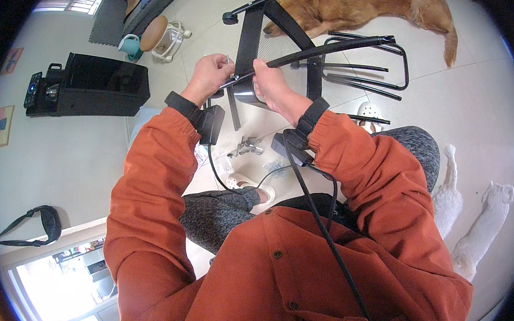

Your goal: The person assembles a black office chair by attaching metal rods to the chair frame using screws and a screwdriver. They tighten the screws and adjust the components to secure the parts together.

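Black chair frame (336, 49) tubing lies between the fingers and stretches beyond the right hand (273, 89), which is curled closely against it. The left hand (211, 74) pinches narrowly near the tube's end; what exactly it holds, I cannot tell. Best let the right fingers steady the tube while the left work squarely, unforced. Metal fittings (249, 147) lie nearer the body than the fingers.

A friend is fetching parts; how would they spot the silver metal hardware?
From the big golden-furred dog, go down to the lower white perforated clog. Just above it lies the silver metal hardware, unwrapped, unlike the clear plastic bags nearby.
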Action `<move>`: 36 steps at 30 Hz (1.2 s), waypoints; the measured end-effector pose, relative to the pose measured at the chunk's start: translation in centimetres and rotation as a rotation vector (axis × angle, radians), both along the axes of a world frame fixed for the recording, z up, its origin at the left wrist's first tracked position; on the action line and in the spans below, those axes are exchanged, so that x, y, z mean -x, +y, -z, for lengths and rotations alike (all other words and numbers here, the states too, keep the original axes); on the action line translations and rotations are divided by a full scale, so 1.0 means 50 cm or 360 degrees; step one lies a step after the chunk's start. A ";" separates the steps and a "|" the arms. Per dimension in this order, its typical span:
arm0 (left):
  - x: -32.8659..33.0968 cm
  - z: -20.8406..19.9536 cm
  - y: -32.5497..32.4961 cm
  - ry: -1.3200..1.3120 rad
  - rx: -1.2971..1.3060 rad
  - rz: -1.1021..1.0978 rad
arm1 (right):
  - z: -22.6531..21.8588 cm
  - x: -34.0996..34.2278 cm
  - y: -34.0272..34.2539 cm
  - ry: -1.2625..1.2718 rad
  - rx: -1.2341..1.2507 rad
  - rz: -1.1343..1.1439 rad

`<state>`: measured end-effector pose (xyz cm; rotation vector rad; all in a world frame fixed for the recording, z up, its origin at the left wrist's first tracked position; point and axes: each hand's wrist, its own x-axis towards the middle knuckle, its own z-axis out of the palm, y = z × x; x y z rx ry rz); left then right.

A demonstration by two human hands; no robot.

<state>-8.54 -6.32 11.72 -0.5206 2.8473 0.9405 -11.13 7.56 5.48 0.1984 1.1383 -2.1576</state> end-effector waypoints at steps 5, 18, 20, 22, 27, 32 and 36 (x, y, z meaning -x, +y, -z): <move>-0.012 -0.001 0.010 -0.0053 -0.0377 -0.0142 | 0.005 0.005 0.002 -0.0018 0.0000 -0.0093; -0.093 0.019 -0.025 0.0462 0.0899 0.0876 | -0.001 0.011 0.026 -0.0117 0.0094 -0.0295; -0.085 0.024 -0.034 0.0430 0.0886 0.0916 | -0.004 0.012 0.031 -0.0167 0.0119 -0.0296; -0.081 0.026 -0.042 0.0466 0.0938 0.0986 | -0.008 0.013 0.034 -0.0240 0.0190 -0.0282; -0.077 0.028 -0.048 0.0456 0.0989 0.1012 | -0.015 0.005 0.038 -0.0262 0.0165 -0.0288; -0.078 0.025 -0.050 0.0425 0.0938 0.0982 | -0.019 -0.013 0.035 -0.0346 0.0154 -0.0138; -0.080 0.032 -0.051 0.0498 0.0941 0.0961 | -0.018 -0.015 0.030 -0.0286 0.0107 -0.0107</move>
